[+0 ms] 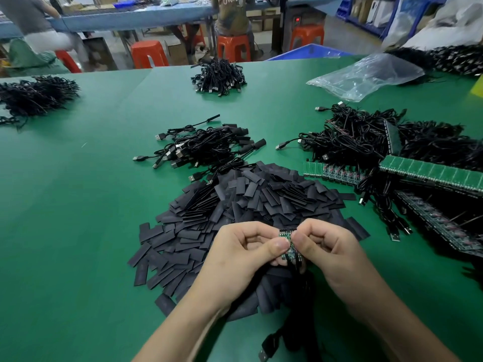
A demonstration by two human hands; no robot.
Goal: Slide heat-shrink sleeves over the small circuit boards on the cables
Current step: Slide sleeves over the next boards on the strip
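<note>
Left hand (243,254) and right hand (326,246) are both pinching the small circuit board (285,235) between thumbs and curled fingers, at 6 o'clock of the sleeve pile (248,199). Risk: uneven twisting could be cracking it or straining its cable (271,339).

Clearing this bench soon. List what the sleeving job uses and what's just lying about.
Job: board, pinched by left hand and right hand; sleeves; board strips with cables; sleeved cables.
Lying about: plastic bag; stools; blue bin.
</note>
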